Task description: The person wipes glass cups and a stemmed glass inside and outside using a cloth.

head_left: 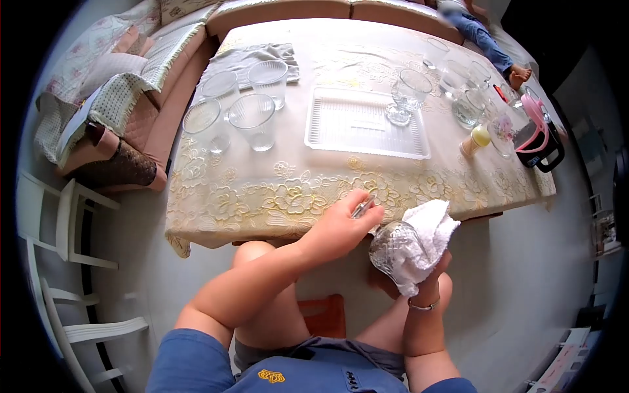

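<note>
Just off the table's front edge, I hold a patterned clear stemmed glass (386, 254) tilted over my lap. My left hand (346, 224) is closed, its thumb and fingers pinching what looks like the glass's foot, seen edge-on. A white towel (430, 229) lies against the glass and covers much of its bowl. My right hand (438, 270) is wrapped around the towel and the glass from below; most of its fingers are hidden. Beyond my hands, another stemmed glass (414, 88) stands at the right side of a clear plastic tray (367, 153).
Several clear tumblers (251, 122) stand on the left of the table, by a grey cloth (288, 55). To the right are more glasses (467, 110), a yellow-lidded jar (475, 142) and a black-and-pink kettle (542, 141). Behind them shows a person's leg (483, 40).
</note>
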A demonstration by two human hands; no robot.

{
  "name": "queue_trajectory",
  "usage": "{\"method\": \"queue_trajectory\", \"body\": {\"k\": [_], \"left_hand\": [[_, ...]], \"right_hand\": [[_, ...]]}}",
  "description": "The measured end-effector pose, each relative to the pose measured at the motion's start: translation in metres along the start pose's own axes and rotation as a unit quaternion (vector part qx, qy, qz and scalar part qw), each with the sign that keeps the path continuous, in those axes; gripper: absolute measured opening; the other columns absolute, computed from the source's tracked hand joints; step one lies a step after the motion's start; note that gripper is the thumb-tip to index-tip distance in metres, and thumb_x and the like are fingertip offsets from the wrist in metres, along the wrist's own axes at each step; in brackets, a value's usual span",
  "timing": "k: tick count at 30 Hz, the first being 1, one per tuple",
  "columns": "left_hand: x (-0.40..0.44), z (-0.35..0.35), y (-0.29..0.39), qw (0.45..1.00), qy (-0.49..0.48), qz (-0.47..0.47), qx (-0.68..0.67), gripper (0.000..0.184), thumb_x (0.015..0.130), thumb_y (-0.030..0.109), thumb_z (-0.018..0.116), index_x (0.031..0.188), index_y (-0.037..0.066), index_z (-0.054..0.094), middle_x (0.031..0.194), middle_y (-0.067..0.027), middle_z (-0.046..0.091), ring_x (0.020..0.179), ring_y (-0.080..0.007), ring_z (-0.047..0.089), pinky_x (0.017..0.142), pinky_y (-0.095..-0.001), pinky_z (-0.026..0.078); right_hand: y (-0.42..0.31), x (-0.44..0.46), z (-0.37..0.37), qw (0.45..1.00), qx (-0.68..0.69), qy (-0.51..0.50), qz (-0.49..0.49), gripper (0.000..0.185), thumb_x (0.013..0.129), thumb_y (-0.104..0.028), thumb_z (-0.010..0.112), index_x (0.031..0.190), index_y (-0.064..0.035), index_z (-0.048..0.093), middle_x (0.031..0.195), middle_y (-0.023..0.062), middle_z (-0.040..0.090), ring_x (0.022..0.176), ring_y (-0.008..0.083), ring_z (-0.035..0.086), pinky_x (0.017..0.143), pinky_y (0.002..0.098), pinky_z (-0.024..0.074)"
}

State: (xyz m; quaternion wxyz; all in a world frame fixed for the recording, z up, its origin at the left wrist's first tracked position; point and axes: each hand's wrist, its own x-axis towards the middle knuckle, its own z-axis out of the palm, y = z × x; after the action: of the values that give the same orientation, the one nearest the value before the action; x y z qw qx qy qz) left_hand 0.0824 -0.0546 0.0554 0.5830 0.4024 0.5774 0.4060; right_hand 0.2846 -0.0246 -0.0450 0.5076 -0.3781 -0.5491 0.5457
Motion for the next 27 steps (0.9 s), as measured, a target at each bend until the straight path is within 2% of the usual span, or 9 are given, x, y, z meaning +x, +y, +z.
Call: {"method": "queue_trajectory", "body": {"k": [1,3,5,7,9,15,20,22,27], "left_hand": [[-0.002,-0.002,0.004,0.999,-0.026,-0.038,-0.023,0.032,0.084,0.027,0.056,0.107,0.007,0.046,0.073,-0.0004,0.049,0.060,-0.0058,0.046,0.057,-0.0207,0.039],[0.001,-0.003,-0.002,0.996,-0.061,0.001,-0.072,0.037,0.084,0.026,0.057,0.111,0.006,0.043,0.081,-0.0028,0.051,0.067,-0.0077,0.049,0.063,-0.0225,0.041],[-0.002,0.003,-0.005,0.984,-0.077,0.110,-0.117,0.049,0.083,0.022,0.059,0.120,0.002,0.034,0.098,-0.0081,0.052,0.086,-0.0126,0.052,0.078,-0.0276,0.042],[-0.005,0.016,-0.009,0.955,-0.101,0.230,-0.159,0.066,0.080,0.012,0.062,0.129,0.004,0.019,0.119,-0.0140,0.044,0.113,-0.0197,0.042,0.096,-0.0344,0.032],[-0.007,0.032,-0.011,0.930,-0.099,0.253,-0.246,0.066,0.080,0.010,0.062,0.130,0.006,0.018,0.117,-0.0135,0.046,0.111,-0.0193,0.044,0.093,-0.0337,0.036],[-0.003,0.030,-0.004,0.943,-0.141,0.224,-0.201,0.032,0.084,0.014,0.058,0.112,0.004,0.047,0.104,-0.0082,0.055,0.101,-0.0145,0.049,0.087,-0.0296,0.040],[-0.002,0.046,-0.009,0.937,-0.058,0.224,-0.262,0.020,0.089,0.020,0.049,0.098,0.004,0.056,0.093,-0.0042,0.057,0.088,-0.0102,0.051,0.079,-0.0259,0.041],[-0.002,0.047,-0.011,0.940,-0.054,0.188,-0.279,0.025,0.091,0.025,0.046,0.097,0.004,0.056,0.092,-0.0043,0.057,0.087,-0.0100,0.052,0.079,-0.0248,0.041],[-0.001,0.045,-0.009,0.935,-0.059,0.057,-0.344,0.023,0.089,0.024,0.048,0.096,0.004,0.057,0.093,-0.0044,0.058,0.089,-0.0097,0.053,0.081,-0.0249,0.042]], "right_hand": [[-0.010,0.001,0.004,1.000,0.021,-0.009,0.002,0.039,0.089,-0.025,0.037,0.117,0.0013,0.046,0.110,0.0124,0.055,0.099,0.0226,0.056,0.080,0.0373,0.0486],[-0.019,0.004,0.007,0.928,0.359,-0.055,0.081,0.060,0.082,-0.046,0.039,0.124,-0.0036,0.040,0.115,0.0149,0.051,0.104,0.0281,0.051,0.087,0.0413,0.0433],[-0.032,0.003,0.019,0.892,0.436,-0.023,0.119,0.051,0.079,-0.034,0.055,0.118,-0.0021,0.045,0.111,0.0126,0.053,0.101,0.0259,0.051,0.086,0.0386,0.0440],[-0.041,0.007,0.032,0.966,0.221,-0.088,0.104,0.042,0.086,-0.028,0.049,0.121,-0.0048,0.041,0.115,0.0101,0.050,0.105,0.0220,0.049,0.091,0.0350,0.0399],[-0.040,0.008,0.042,0.943,0.280,-0.127,0.125,0.041,0.089,-0.027,0.046,0.123,-0.0057,0.037,0.120,0.0087,0.046,0.109,0.0195,0.045,0.093,0.0339,0.0383],[-0.019,-0.001,0.056,0.981,-0.045,-0.187,-0.006,0.039,0.089,-0.026,0.045,0.122,-0.0049,0.039,0.118,0.0091,0.047,0.108,0.0195,0.046,0.092,0.0348,0.0398],[0.025,-0.002,0.021,0.938,0.318,-0.035,0.136,0.038,0.089,-0.025,0.044,0.121,-0.0043,0.040,0.117,0.0095,0.048,0.107,0.0195,0.047,0.091,0.0356,0.0411],[0.054,0.003,-0.005,0.966,0.218,0.054,0.126,0.044,0.091,-0.033,0.035,0.115,0.0023,0.047,0.106,0.0129,0.055,0.094,0.0227,0.055,0.082,0.0344,0.0465],[-0.042,0.013,0.034,0.889,0.404,-0.170,0.132,0.044,0.087,-0.035,0.042,0.113,0.0002,0.047,0.112,0.0136,0.050,0.101,0.0215,0.050,0.087,0.0352,0.0413]]}}
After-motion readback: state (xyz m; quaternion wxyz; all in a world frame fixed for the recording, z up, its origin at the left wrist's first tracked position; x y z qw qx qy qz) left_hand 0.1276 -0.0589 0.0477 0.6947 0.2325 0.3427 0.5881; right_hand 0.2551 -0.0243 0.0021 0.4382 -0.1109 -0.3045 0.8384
